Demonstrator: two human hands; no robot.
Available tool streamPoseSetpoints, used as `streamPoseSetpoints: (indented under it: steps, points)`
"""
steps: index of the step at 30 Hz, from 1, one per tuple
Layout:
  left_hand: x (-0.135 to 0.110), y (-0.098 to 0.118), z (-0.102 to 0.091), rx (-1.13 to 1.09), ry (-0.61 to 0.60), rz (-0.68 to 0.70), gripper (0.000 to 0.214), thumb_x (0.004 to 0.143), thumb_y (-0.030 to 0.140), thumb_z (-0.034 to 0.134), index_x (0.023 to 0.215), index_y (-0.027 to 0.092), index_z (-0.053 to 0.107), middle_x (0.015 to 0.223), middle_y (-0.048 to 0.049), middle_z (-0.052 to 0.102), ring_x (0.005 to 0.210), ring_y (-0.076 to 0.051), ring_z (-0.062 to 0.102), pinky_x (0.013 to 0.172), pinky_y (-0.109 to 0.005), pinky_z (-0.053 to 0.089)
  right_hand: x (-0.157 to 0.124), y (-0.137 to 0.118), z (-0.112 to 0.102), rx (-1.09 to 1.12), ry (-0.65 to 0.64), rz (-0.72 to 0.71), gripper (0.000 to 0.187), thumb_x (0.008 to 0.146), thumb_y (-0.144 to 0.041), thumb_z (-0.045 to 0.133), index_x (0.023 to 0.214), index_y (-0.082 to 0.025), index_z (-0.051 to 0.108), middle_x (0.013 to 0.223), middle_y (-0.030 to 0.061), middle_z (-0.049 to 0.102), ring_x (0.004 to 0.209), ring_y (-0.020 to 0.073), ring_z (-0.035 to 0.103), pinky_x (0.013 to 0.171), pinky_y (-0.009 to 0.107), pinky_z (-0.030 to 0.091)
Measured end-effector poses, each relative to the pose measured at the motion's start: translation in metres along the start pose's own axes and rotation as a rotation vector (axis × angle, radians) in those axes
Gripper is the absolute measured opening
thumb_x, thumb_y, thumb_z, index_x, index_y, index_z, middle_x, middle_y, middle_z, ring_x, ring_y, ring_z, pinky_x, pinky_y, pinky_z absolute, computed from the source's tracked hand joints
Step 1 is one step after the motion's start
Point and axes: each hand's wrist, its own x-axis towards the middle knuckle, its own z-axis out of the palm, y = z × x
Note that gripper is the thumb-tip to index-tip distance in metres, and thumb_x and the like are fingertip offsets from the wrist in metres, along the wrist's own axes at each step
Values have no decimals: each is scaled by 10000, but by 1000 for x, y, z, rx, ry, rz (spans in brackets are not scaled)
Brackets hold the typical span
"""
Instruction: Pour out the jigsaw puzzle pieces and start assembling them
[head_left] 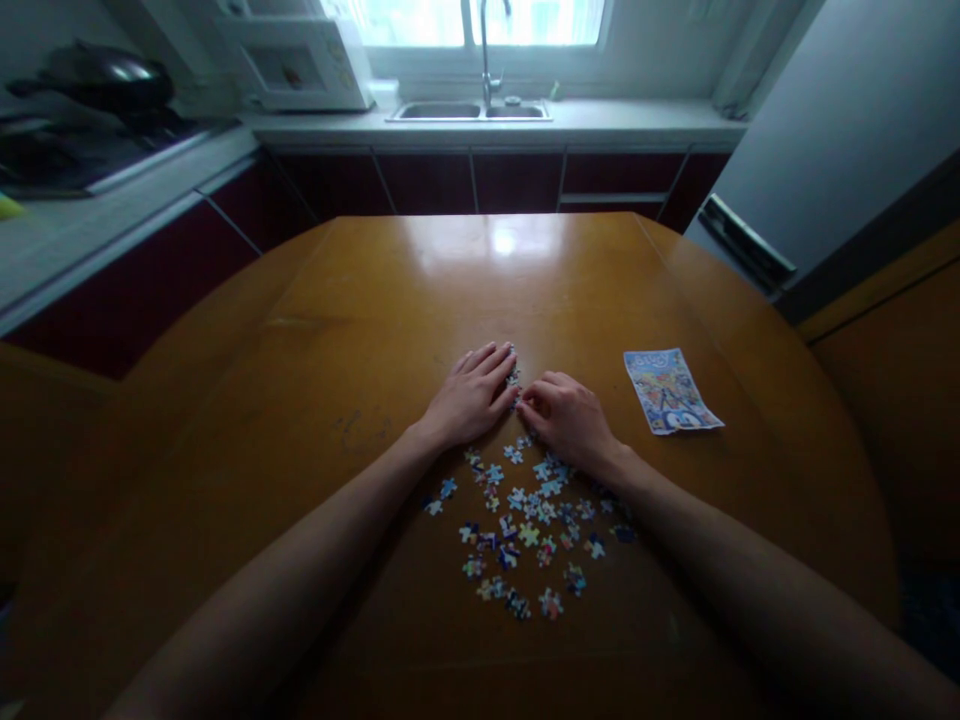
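Observation:
Several small jigsaw pieces lie scattered on the round wooden table, just in front of both hands. My left hand lies flat with its fingers stretched out, fingertips touching a few joined pieces at the far end of the scatter. Beside it, my right hand is curled, its fingertips pinched against those same pieces. What it pinches is too small to make out. The two hands nearly touch.
A printed picture card lies on the table to the right of my right hand. Beyond the table stand a counter with a sink, a microwave, a stove with a pan, and a fridge at right.

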Motion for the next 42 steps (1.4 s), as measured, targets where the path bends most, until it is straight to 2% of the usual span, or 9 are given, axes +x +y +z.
streamPoseSetpoints:
  steps: [4, 6, 10, 14, 18, 21, 25, 33, 42]
  points:
    - [0, -3, 1, -30, 19, -13, 574, 993, 361, 400, 1537, 185, 365, 1632, -65, 304, 1515, -249, 256, 1248, -463, 224, 7, 21, -19, 47, 116, 82, 130, 921, -192, 579, 897, -190, 707, 908, 71, 698, 861, 195, 618, 793, 317, 456]
    - [0, -4, 0, -60, 24, -12, 594, 968, 322, 420, 1544, 198, 352, 1635, -56, 296, 1517, -242, 255, 1249, -468, 229, 11, 37, -29, 37, 122, 145, 146, 885, -149, 590, 919, -176, 730, 920, 82, 720, 854, 202, 640, 796, 322, 472]
    - [3, -8, -3, -141, 42, 3, 631, 900, 273, 471, 1523, 197, 400, 1611, -59, 347, 1509, -254, 276, 1245, -492, 242, 16, 57, -43, 14, -59, 237, 171, 839, -124, 613, 914, -167, 761, 926, 101, 757, 836, 213, 676, 782, 329, 495]
    - [5, -12, -6, -231, 69, 17, 693, 801, 164, 482, 1493, 168, 454, 1568, -69, 425, 1488, -254, 325, 1245, -476, 260, 15, 52, -47, -28, -198, 228, 126, 828, -151, 644, 828, -189, 765, 873, 89, 759, 791, 205, 675, 734, 317, 486]
    - [4, -11, -8, -259, 52, 42, 639, 847, 252, 542, 1478, 176, 473, 1556, -84, 441, 1487, -274, 323, 1231, -504, 272, 12, 42, -45, -40, -250, 246, 29, 797, -221, 730, 803, -196, 745, 843, 75, 742, 735, 190, 653, 649, 293, 459]
    - [3, -10, -10, -271, 34, 56, 618, 889, 367, 579, 1469, 178, 481, 1553, -103, 443, 1489, -283, 315, 1219, -512, 280, 11, 41, -41, -40, -246, 239, 59, 798, -245, 745, 817, -192, 729, 859, 79, 729, 750, 188, 645, 658, 291, 459]
    - [1, -10, -12, -243, -1, 82, 625, 886, 437, 623, 1457, 218, 494, 1559, -96, 436, 1485, -290, 318, 1201, -535, 284, 10, 45, -36, -53, -233, 190, 25, 805, -206, 726, 820, -189, 716, 870, 83, 713, 791, 200, 643, 708, 313, 465]
    - [1, -11, -8, -229, 16, 95, 605, 872, 428, 669, 1434, 262, 517, 1540, -87, 465, 1475, -295, 331, 1184, -558, 288, 7, 50, -27, -12, -180, 185, 52, 787, -163, 714, 783, -199, 677, 834, 71, 690, 768, 204, 628, 694, 334, 465]
    - [2, -11, -10, -243, 17, 98, 559, 934, 401, 585, 1460, 237, 484, 1551, -74, 452, 1476, -263, 335, 1197, -525, 295, 4, 43, -27, -12, -157, 252, 104, 770, -215, 736, 750, -204, 635, 779, 59, 664, 686, 184, 595, 630, 324, 448]
